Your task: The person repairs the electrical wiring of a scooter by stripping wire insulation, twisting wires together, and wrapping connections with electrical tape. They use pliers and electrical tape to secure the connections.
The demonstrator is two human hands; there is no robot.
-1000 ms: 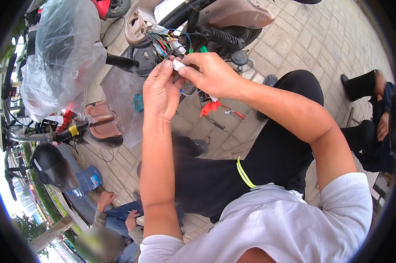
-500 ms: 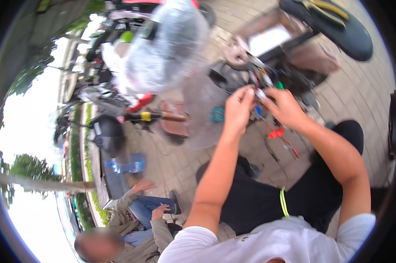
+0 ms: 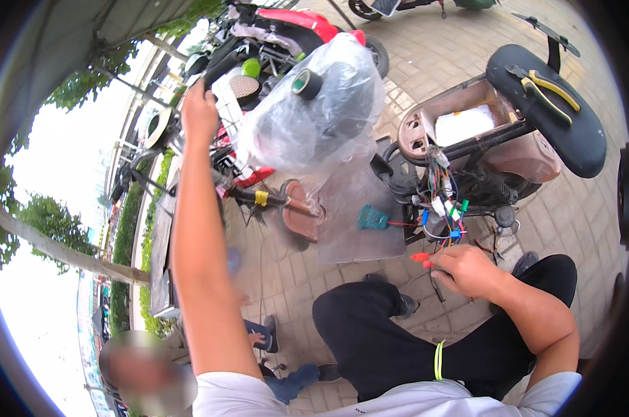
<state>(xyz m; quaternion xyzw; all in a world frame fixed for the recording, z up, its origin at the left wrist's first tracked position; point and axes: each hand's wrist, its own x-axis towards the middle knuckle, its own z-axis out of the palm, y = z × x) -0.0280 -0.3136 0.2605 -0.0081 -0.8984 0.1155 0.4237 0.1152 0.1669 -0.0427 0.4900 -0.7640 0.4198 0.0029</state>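
Nearest: white shirt (image 3: 307, 403), black trousers (image 3: 377, 333), knees spread, yellow-green band (image 3: 438, 360) across the trousers. Right hand (image 3: 471, 271) low, in front of the knees; thumb and fingers closed on a small red piece (image 3: 421, 257), which pokes out past the fingertips. Dark lead (image 3: 438, 287) on the paving just below that hand.

Just beyond the right hand: wire bundle (image 3: 446, 187) hanging out of the scooter frame, multicolour, with white connectors (image 3: 438, 206), a green connector (image 3: 464, 206) and a blue connector (image 3: 455, 235). Wire ends loose, apart from the left hand. Left of the bundle, a teal part (image 3: 373, 217) lies on a clear plastic sheet (image 3: 342, 240); red wire (image 3: 401, 224) runs from its side toward the bundle.

Farther: brown scooter body (image 3: 523, 163), open compartment with a white item (image 3: 464, 125) inside. Black seat (image 3: 547, 132) on the right, yellow-handled pliers (image 3: 551, 96) lying on top.

Left hand (image 3: 199, 115) stretched far out at upper left, fingers curled, near a handlebar; cannot tell whether they grip anything. Plastic-wrapped bulk (image 3: 314, 125) right of it, dark tape roll (image 3: 307, 85) on top. Seated person at lower left, partly behind the left forearm. Farthest: red scooter (image 3: 307, 24), trees (image 3: 57, 226).
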